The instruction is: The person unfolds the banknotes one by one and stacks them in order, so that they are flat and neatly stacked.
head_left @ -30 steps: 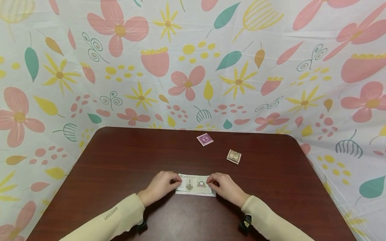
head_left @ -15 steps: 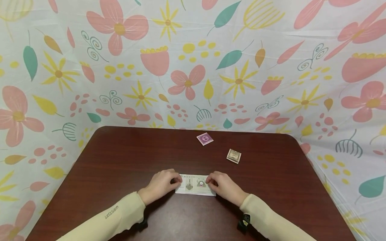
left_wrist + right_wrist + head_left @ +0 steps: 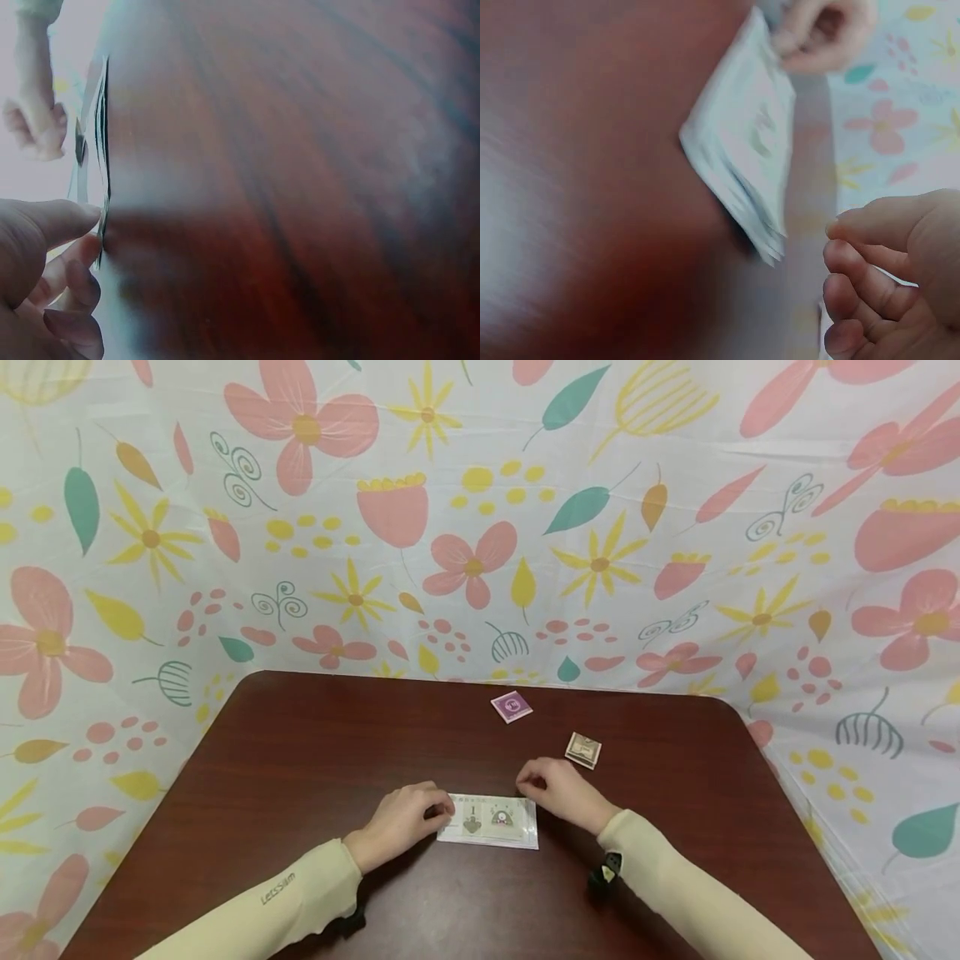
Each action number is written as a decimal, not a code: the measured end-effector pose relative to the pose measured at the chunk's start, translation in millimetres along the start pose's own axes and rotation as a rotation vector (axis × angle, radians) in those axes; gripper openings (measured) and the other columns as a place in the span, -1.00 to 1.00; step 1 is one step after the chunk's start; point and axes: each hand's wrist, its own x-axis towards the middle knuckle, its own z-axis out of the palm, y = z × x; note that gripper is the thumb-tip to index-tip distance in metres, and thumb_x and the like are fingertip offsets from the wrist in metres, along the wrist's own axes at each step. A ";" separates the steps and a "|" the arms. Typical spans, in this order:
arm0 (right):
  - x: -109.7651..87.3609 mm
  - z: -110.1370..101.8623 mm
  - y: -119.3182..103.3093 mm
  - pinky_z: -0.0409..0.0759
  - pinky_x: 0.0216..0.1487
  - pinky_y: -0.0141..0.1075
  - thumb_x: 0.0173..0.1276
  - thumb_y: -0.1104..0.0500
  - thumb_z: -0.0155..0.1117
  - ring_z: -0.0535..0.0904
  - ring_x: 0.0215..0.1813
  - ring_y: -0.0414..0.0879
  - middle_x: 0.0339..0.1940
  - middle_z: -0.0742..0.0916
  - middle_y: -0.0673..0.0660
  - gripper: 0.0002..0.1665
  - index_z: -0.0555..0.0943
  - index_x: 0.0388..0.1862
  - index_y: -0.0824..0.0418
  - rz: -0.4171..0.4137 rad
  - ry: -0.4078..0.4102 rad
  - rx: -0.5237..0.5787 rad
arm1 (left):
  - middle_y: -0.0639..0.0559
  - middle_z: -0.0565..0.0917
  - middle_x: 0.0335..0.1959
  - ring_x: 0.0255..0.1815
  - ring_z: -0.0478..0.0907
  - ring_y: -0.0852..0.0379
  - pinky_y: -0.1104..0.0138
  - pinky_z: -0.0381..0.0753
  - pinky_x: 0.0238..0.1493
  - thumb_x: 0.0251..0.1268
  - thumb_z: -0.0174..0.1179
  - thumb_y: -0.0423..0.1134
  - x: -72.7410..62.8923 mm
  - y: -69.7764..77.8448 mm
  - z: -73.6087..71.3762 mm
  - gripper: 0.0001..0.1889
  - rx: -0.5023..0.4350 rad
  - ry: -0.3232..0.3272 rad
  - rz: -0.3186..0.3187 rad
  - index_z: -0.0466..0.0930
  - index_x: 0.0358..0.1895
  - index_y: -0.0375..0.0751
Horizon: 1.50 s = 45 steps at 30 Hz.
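A small stack of play banknotes (image 3: 495, 820), white with a "1" and a cartoon figure, lies flat before me on the table. My left hand (image 3: 405, 820) holds its left end; in the left wrist view the thumb and forefinger (image 3: 71, 221) pinch the edge of the layered papers. My right hand (image 3: 564, 793) is off the stack, beyond its upper right corner, with fingers loosely bent. Nothing shows between the right fingertips in the right wrist view, where the banknotes (image 3: 746, 127) lie apart from that hand. The stack's left end is partly hidden by the left fingers.
Behind my right hand lies a folded brown paper note (image 3: 582, 750). A folded purple one (image 3: 512, 707) is farther back near the table's far edge. The dark wooden table (image 3: 337, 735) meets a flower-patterned cloth (image 3: 465, 635) behind it.
My right hand has let go of the stack's right end and moved up and away toward the folded brown note. The top note now lies flat on the stack; the left hand stays put.
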 end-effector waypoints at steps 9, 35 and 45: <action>47.8 -21.6 29.5 0.64 -0.09 -0.10 0.45 0.23 0.36 0.66 -0.23 -0.07 -0.29 0.79 0.07 -0.93 0.75 -0.20 0.21 0.191 0.081 0.004 | 0.23 0.66 -0.28 -0.32 0.61 0.31 0.32 0.59 -0.29 0.38 0.39 -0.28 -1.1 -0.6 3.6 -0.92 -0.012 -0.028 -0.007 0.76 -0.16 0.00; 112.0 2.7 67.6 0.58 0.13 0.12 0.44 -0.06 0.43 0.59 -0.03 0.27 -0.02 0.61 0.39 -0.44 0.59 -0.04 0.46 0.492 0.165 -0.109 | 0.22 0.68 -0.27 -0.29 0.63 0.29 0.33 0.60 -0.28 0.36 0.41 -0.28 0.2 -3.5 2.2 -0.92 -0.024 -0.025 0.003 0.76 -0.16 0.00; 119.6 2.9 62.0 0.60 0.10 0.14 0.45 0.01 0.43 0.60 -0.01 0.33 -0.02 0.58 0.46 -0.44 0.56 -0.03 0.53 0.513 0.141 -0.127 | 0.21 0.68 -0.27 -0.28 0.64 0.28 0.32 0.61 -0.27 0.36 0.41 -0.29 0.4 -5.5 0.2 -0.91 -0.018 -0.024 0.009 0.76 -0.15 -0.01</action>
